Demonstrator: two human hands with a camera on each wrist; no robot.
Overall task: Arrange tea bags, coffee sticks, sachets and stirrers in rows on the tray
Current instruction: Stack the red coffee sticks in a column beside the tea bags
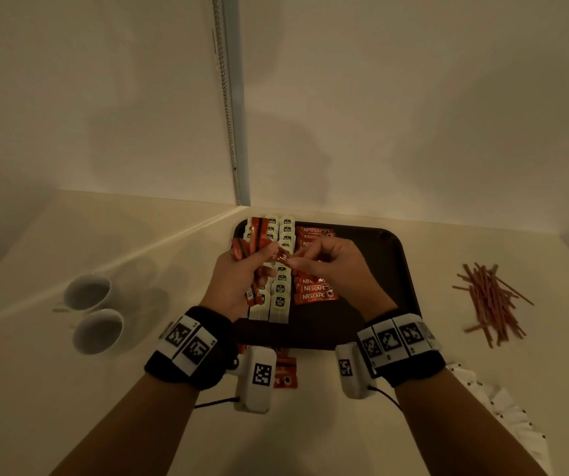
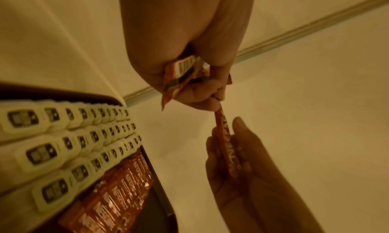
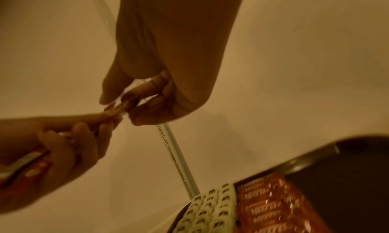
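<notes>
A dark tray [image 1: 386, 269] carries rows of white tea bags [image 1: 281, 300] and a row of red Nescafe sachets [image 1: 314, 297]; its right half is bare. Above the rows, my left hand [image 1: 266, 255] grips a bundle of red coffee sticks [image 1: 252, 235]. My right hand [image 1: 307, 261] pinches one stick [image 1: 283, 259] that runs between both hands. The left wrist view shows that stick [image 2: 224, 141] held by the right hand's fingers [image 2: 242, 136] and the bundle [image 2: 181, 73] in the left palm. In the right wrist view the stick [image 3: 118, 110] is blurred between the two hands.
Brown stirrers [image 1: 489, 300] lie in a loose pile on the table right of the tray. Two white cups [image 1: 87, 292] stand at the left. White sachets [image 1: 503, 417] lie near the front right. A red sachet [image 1: 285, 372] lies in front of the tray. Walls stand close behind.
</notes>
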